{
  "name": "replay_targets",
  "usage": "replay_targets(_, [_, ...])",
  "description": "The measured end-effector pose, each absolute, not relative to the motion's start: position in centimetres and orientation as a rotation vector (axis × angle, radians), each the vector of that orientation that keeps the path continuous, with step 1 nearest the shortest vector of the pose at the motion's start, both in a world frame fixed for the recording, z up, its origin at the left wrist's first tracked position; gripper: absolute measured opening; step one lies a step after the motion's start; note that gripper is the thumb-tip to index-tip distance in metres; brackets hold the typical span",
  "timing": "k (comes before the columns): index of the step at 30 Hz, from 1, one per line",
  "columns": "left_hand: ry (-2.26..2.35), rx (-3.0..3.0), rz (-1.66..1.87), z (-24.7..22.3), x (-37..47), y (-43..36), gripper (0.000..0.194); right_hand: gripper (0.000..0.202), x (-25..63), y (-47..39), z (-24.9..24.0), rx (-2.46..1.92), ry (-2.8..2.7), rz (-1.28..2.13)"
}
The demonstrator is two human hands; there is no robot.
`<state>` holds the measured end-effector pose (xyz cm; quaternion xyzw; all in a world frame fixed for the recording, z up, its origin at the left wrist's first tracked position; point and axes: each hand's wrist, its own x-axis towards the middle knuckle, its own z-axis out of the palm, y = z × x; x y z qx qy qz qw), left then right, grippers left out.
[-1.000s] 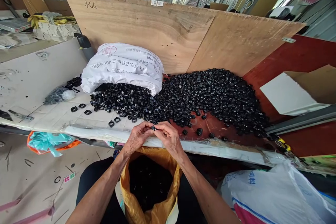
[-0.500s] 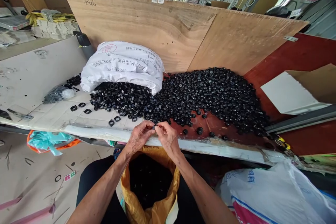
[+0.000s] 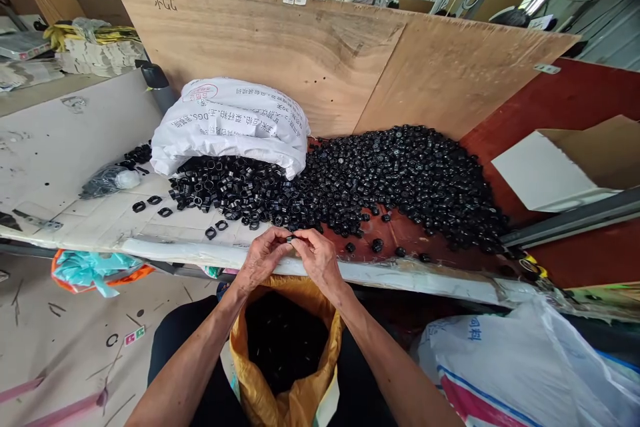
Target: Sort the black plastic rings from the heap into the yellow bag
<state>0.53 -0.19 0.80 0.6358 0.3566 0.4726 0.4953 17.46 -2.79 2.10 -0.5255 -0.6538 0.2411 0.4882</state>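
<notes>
My left hand [image 3: 261, 259] and my right hand [image 3: 319, 258] meet fingertip to fingertip at the front edge of the work table. Pinched between them is a small black plastic part [image 3: 289, 238], mostly covered by the fingers. Just behind the hands lies a heap of black plastic rings [image 3: 225, 187]. It runs into a larger pile of small black round caps [image 3: 400, 167] on the right. Below my wrists an orange-yellow woven sack [image 3: 240, 353] stands open between my legs, with many dark pieces inside.
A white printed sack [image 3: 235, 117] rests behind the rings against a plywood board [image 3: 280, 47]. A cardboard box [image 3: 545, 170] and a metal bar [image 3: 565, 220] are at right. A white bag [image 3: 500, 353] stands at lower right; a teal-filled orange bag [image 3: 100, 270] sits below left.
The view has shifted slightly. Both hands stay together at the table edge, still pinching the small black part, with only slight finger movement.
</notes>
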Motion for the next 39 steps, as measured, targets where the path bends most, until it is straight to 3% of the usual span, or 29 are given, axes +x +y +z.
replay_targets(5, [0.848, 1.644, 1.114, 1.0, 0.5, -0.3, 0.015, 0.034, 17.4, -2.4, 1.6, -1.433, -1.717, 0.411])
replay_targets(10, [0.867, 1.524, 1.128, 0.9, 0.6, -0.4, 0.019, 0.028, 17.7, -3.0, 2.2, -1.397, -1.641, 0.500])
replay_targets(14, [0.897, 1.480, 1.141, 0.5, 0.6, -0.4, 0.022, 0.046, 17.9, -3.7, 2.6, -1.392, -1.657, 0.469])
replay_targets(18, [0.869, 1.452, 1.134, 0.1, 0.5, -0.4, 0.024, 0.023, 17.7, -3.9, 2.8, -1.320, -1.599, 0.570])
replay_targets(25, [0.824, 1.463, 1.047, 1.2, 0.3, -0.8, 0.024, 0.018, 17.8, -4.7, 2.1, -1.297, -1.493, 0.705])
replay_targets(30, [0.880, 1.739, 1.040, 1.1, -0.2, -3.5, 0.014, 0.016, 16.4, -7.2, 1.9, -1.348, -1.217, 1.046])
replay_targets(34, [0.850, 2.035, 0.942, 1.7, -1.4, -5.5, 0.020, 0.014, 16.2, -9.4, 2.1, -1.392, -1.055, 1.363])
replay_targets(36, [0.842, 2.100, 0.743, 2.6, -1.7, -5.4, 0.014, 0.016, 17.6, -9.9, 2.2, -1.526, -1.236, 1.248])
replay_targets(39, [1.018, 2.111, 0.662, 3.7, -0.6, -3.8, 0.011, 0.017, 21.6, -9.3, 2.3, -1.727, -1.495, 0.510])
